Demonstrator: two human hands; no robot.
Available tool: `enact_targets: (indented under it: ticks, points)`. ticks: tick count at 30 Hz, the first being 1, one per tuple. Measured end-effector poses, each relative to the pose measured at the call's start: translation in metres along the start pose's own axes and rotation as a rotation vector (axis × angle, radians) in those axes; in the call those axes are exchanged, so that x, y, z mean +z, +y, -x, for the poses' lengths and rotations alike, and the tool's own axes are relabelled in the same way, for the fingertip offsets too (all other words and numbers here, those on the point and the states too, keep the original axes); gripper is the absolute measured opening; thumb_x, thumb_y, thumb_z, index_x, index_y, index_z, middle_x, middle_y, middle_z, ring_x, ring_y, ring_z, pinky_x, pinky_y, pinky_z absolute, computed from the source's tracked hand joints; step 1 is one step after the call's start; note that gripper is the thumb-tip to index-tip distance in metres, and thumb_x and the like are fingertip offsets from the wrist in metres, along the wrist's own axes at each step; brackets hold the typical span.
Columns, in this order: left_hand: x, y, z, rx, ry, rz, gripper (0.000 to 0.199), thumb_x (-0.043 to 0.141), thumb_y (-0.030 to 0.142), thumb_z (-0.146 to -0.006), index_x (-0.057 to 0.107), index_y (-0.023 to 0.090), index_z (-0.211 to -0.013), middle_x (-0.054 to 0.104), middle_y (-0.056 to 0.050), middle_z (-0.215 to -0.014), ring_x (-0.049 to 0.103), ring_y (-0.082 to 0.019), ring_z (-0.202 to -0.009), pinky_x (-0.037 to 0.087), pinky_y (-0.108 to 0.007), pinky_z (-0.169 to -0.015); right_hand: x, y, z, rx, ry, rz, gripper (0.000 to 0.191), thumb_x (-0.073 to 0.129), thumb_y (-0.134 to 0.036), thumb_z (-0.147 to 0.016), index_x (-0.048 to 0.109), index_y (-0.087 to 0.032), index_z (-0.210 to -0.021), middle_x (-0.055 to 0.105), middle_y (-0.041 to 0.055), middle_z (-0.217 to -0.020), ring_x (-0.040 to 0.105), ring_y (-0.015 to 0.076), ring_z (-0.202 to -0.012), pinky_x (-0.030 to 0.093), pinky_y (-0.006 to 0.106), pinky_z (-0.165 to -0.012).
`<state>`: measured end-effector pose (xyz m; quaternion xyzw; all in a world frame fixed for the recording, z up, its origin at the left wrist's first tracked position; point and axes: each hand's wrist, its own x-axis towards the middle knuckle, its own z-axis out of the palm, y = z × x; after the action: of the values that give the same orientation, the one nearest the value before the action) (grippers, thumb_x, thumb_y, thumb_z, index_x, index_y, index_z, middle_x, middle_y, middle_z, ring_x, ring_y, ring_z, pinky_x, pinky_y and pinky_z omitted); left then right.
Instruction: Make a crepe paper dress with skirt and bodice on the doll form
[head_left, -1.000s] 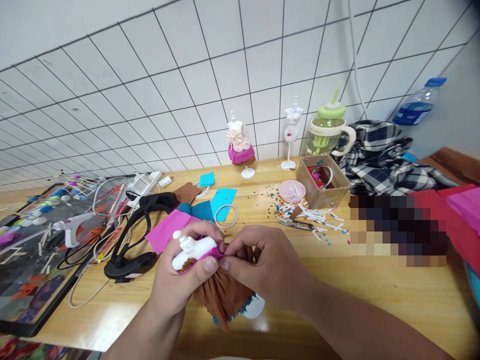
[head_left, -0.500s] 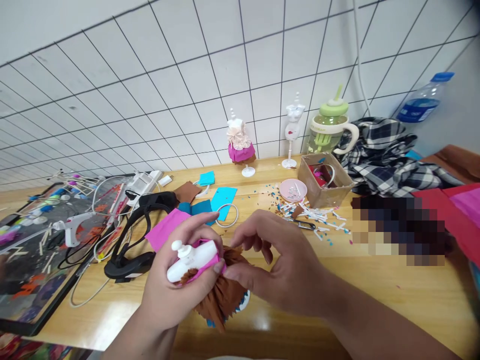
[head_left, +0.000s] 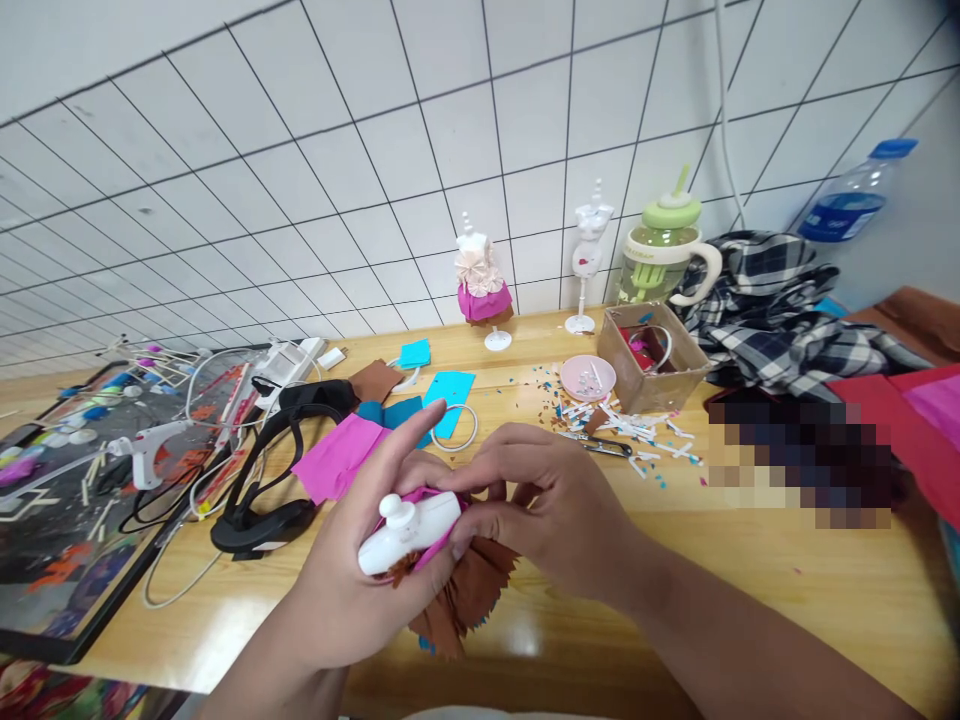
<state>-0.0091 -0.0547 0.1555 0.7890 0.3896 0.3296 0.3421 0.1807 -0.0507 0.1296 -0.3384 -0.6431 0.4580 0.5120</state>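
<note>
A small white mannequin [head_left: 420, 530] lies tilted in my left hand [head_left: 352, 570], whose fingers and thumb wrap round it. Magenta paper [head_left: 433, 556] goes round its body, and a pleated brown paper skirt [head_left: 469, 595] with blue edges hangs below. My right hand [head_left: 532, 505] is closed, its thumb and fingers pinching the magenta paper at the mannequin's side; the exact spot is partly hidden. Behind my hands lie a magenta sheet [head_left: 337, 458], blue paper [head_left: 450, 388] and a white ring [head_left: 455, 428].
A dressed mannequin [head_left: 482, 280] and a bare one [head_left: 587, 255] stand by the wall. Rightward are a pink dish [head_left: 588, 379], paper scraps, a cutter [head_left: 607, 445], a cardboard box [head_left: 652, 375] and a green-lidded cup [head_left: 667, 250]. Leftward lie a black headset strap [head_left: 266, 500] and glue gun [head_left: 146, 455].
My right hand has come in and closed on the magenta paper at the mannequin's side. My left hand has shifted slightly right with the mannequin.
</note>
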Motion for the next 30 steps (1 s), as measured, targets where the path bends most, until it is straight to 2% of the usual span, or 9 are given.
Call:
enact_targets:
  ticks: [3, 7, 10, 17, 20, 22, 24, 28, 30]
  points:
    - [0.001, 0.0, 0.001, -0.014, -0.008, -0.024, 0.088, 0.067, 0.013, -0.076, 0.023, 0.031, -0.15, 0.069, -0.005, -0.104, 0.066, -0.022, -0.095, 0.055, -0.033, -0.081, 0.002, 0.001, -0.001, 0.06, 0.038, -0.034, 0.015, 0.083, -0.021, -0.068, 0.078, -0.026, -0.081, 0.061, -0.0028, -0.084, 0.057, 0.0078, -0.071, 0.048, 0.019, -0.061]
    - [0.002, -0.002, 0.003, -0.051, 0.012, -0.027, 0.08, 0.065, 0.015, -0.079, 0.029, 0.033, -0.147, 0.07, -0.004, -0.102, 0.067, -0.02, -0.091, 0.055, -0.031, -0.078, 0.009, 0.0, 0.0, 0.146, 0.09, -0.09, 0.01, 0.084, -0.017, -0.065, 0.077, -0.023, -0.069, 0.06, -0.0027, -0.081, 0.057, 0.0077, -0.07, 0.048, 0.019, -0.061]
    - [0.002, -0.003, 0.003, -0.059, 0.059, -0.08, 0.074, 0.068, 0.017, -0.078, 0.037, 0.034, -0.143, 0.07, -0.003, -0.1, 0.068, -0.021, -0.09, 0.055, -0.03, -0.076, 0.017, 0.001, 0.004, 0.14, 0.154, -0.087, 0.009, 0.08, -0.018, -0.07, 0.077, -0.024, -0.076, 0.059, -0.0019, -0.084, 0.057, 0.0078, -0.069, 0.048, 0.02, -0.06]
    - [0.007, -0.006, 0.002, -0.041, 0.235, -0.056, 0.069, 0.069, 0.019, -0.078, 0.043, 0.029, -0.141, 0.068, -0.002, -0.087, 0.067, -0.02, -0.08, 0.056, -0.031, -0.071, 0.028, 0.005, 0.015, -0.013, 0.298, 0.077, 0.035, 0.079, -0.024, -0.07, 0.07, -0.028, -0.103, 0.061, 0.0005, -0.098, 0.057, 0.0122, -0.078, 0.05, 0.024, -0.064]
    - [0.009, -0.007, 0.003, -0.047, 0.278, -0.035, 0.074, 0.069, 0.022, -0.079, 0.036, 0.03, -0.145, 0.068, 0.0, -0.084, 0.067, -0.019, -0.079, 0.057, -0.035, -0.077, 0.026, 0.006, 0.014, -0.054, 0.27, 0.112, 0.031, 0.079, -0.03, -0.072, 0.069, -0.028, -0.101, 0.063, 0.0008, -0.097, 0.057, 0.0129, -0.078, 0.052, 0.027, -0.069]
    - [0.01, -0.007, 0.006, 0.002, 0.262, -0.054, 0.079, 0.069, 0.024, -0.08, 0.03, 0.03, -0.148, 0.07, -0.002, -0.09, 0.069, -0.023, -0.09, 0.055, -0.041, -0.087, 0.025, 0.004, 0.014, -0.07, 0.208, 0.114, 0.029, 0.079, -0.031, -0.072, 0.071, -0.028, -0.1, 0.063, 0.0013, -0.097, 0.059, 0.0141, -0.084, 0.053, 0.027, -0.073]
    - [0.011, -0.008, 0.01, 0.091, 0.259, -0.115, 0.082, 0.068, 0.023, -0.08, 0.026, 0.031, -0.15, 0.071, -0.005, -0.105, 0.065, -0.028, -0.11, 0.045, -0.052, -0.104, 0.023, 0.002, 0.014, -0.085, 0.204, 0.106, 0.031, 0.078, -0.029, -0.074, 0.071, -0.029, -0.105, 0.062, 0.0018, -0.099, 0.061, 0.014, -0.086, 0.054, 0.027, -0.075]
    - [0.006, -0.018, 0.026, 0.301, 0.284, -0.313, 0.09, 0.067, 0.017, -0.079, 0.018, 0.039, -0.151, 0.055, -0.004, -0.14, 0.048, -0.029, -0.133, -0.001, -0.059, -0.121, 0.016, -0.006, 0.015, -0.228, 0.263, 0.197, 0.024, 0.076, -0.03, -0.078, 0.073, -0.028, -0.102, 0.062, 0.0029, -0.108, 0.061, 0.0145, -0.092, 0.053, 0.027, -0.078]
    - [0.001, -0.027, 0.035, 0.297, 0.269, -0.303, 0.09, 0.07, 0.024, -0.078, 0.018, 0.044, -0.149, 0.05, -0.001, -0.146, 0.041, -0.03, -0.138, -0.004, -0.059, -0.121, 0.013, -0.007, 0.015, -0.325, 0.213, 0.275, 0.025, 0.077, -0.036, -0.077, 0.074, -0.028, -0.1, 0.064, 0.0025, -0.107, 0.062, 0.0156, -0.095, 0.051, 0.03, -0.084]
